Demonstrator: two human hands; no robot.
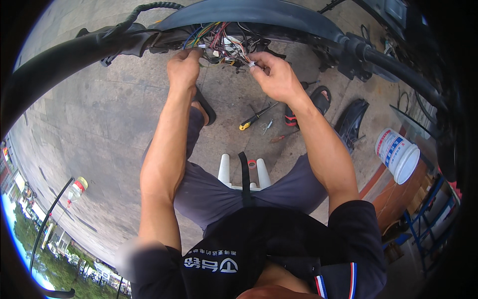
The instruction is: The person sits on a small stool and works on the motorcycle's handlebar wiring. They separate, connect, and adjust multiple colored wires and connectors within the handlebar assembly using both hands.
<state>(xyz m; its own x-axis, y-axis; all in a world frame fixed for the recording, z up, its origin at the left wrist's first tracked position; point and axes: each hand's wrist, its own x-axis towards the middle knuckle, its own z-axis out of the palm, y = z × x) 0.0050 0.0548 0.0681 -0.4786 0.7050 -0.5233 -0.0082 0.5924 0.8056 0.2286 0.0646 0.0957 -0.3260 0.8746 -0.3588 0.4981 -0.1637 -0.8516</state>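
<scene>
Wire bundle (pixel 224 45) between two hands

Wire bundle (pixel 224 45): mixed red, blue, green, yellow, white strands, black casing around. Below wire bundle: screwdriver (pixel 256 117) yellow-black handle; stool (pixel 243 174) white; tape roll (pixel 252 163) red; shorts (pixel 209 192) grey-purple. Right of wire bundle: bucket (pixel 398 155) white, blue-red label. Pavement (pixel 99 129) grey.
</scene>
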